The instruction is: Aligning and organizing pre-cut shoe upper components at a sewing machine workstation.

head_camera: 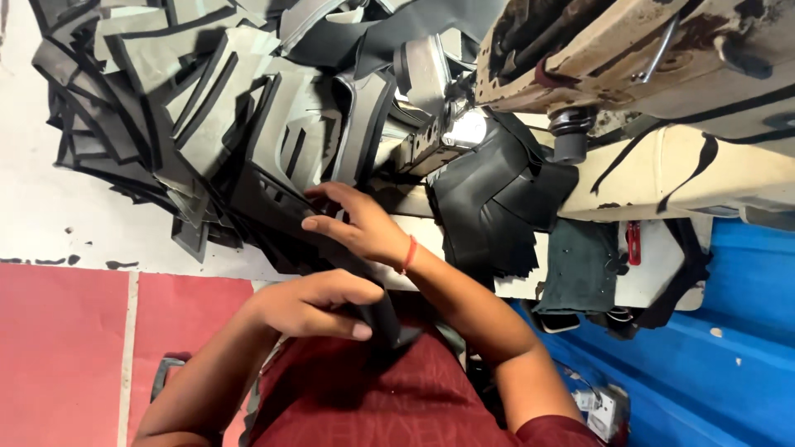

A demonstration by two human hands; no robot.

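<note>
A long black cut piece of material point(377, 310) runs from the pile down toward my lap. My left hand point(310, 305) comes in from the lower left and is closed around its lower end, thumb on top. My right hand point(352, 222), with a red thread band at the wrist, reaches in from the lower right. Its fingers curl over the upper part of the same piece, at the edge of a heap of grey and black cut pieces point(215, 108). I wear a maroon shirt point(373, 397).
A worn beige sewing machine point(629, 50) fills the upper right, a lit spot point(468, 128) at its needle end. Black pieces point(489, 207) lie stacked beneath it on the white table point(50, 207). A blue panel point(712, 356) is at right, red floor point(58, 348) at lower left.
</note>
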